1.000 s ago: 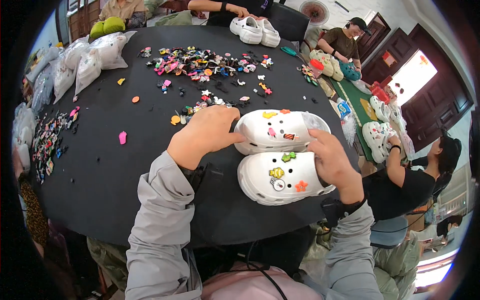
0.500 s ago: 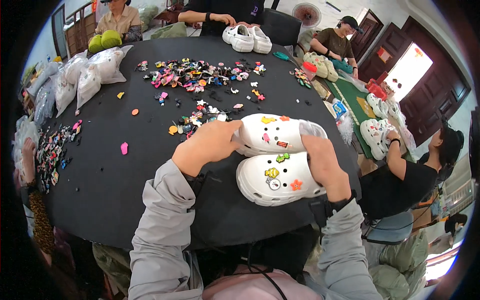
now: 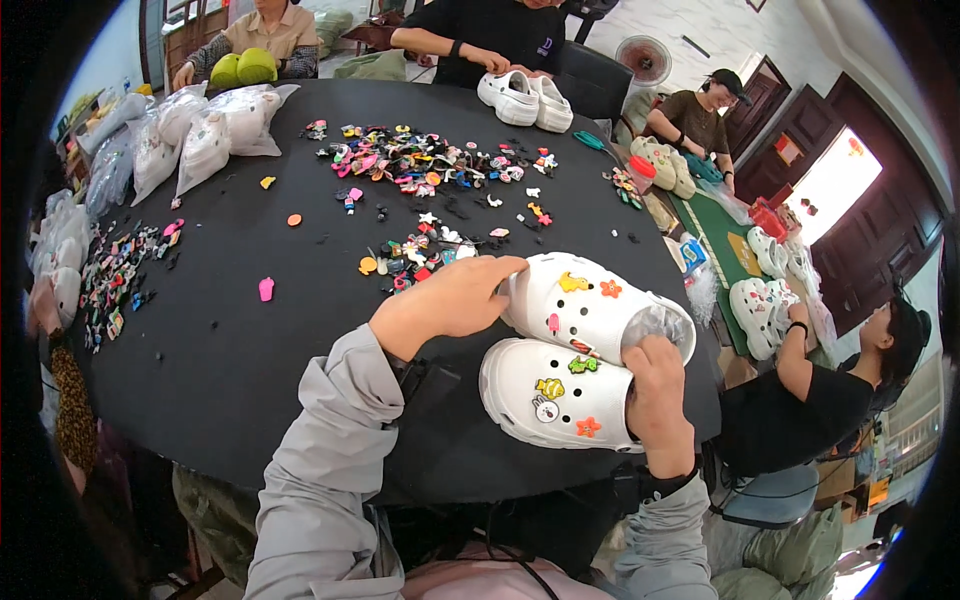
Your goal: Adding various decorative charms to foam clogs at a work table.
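White clog pair (image 3: 515, 385) near the right edge of the table (image 3: 220, 390): left hand (image 3: 440, 303) spread at one toe, right hand (image 3: 655, 390) curled at the openings, grip indiscernible; overpushing might topple it.

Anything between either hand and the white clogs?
Nothing visible. The left hand is at the toe of the farther clog; the right hand is at the openings, close against the nearer clog. Clear plastic sits in the farther clog's opening. The loose charms lie beyond the left hand.
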